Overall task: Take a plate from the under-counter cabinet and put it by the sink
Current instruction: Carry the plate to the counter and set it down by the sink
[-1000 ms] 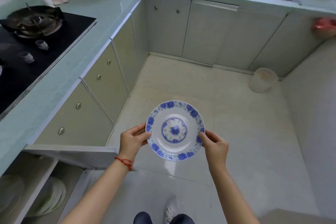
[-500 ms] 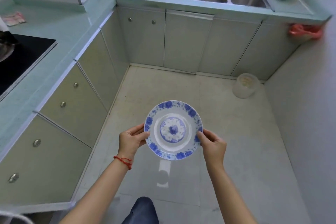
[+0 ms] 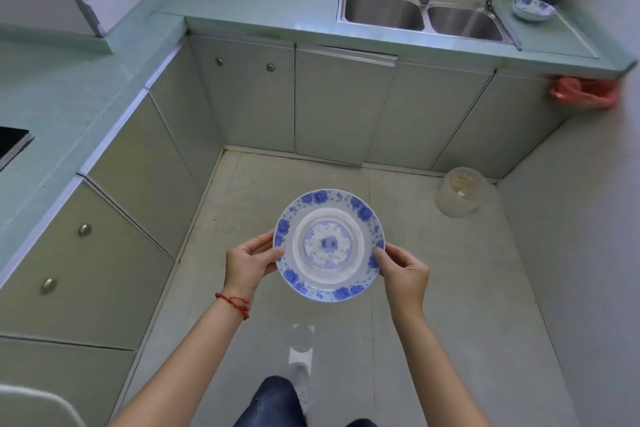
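Here, left hand [image 3: 250, 262] and right hand [image 3: 403, 272] outstretched, gripping opposite plate [image 3: 329, 245] rims.

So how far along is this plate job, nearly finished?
About halfway. Done: the plate is out of the cabinet, held level by its rim in a two-handed grip, left hand and right hand. In hand: carrying it across the floor toward the sink, which lies ahead. Left: reaching the countertop and setting it down beside the sink, where a small blue-patterned bowl already sits.
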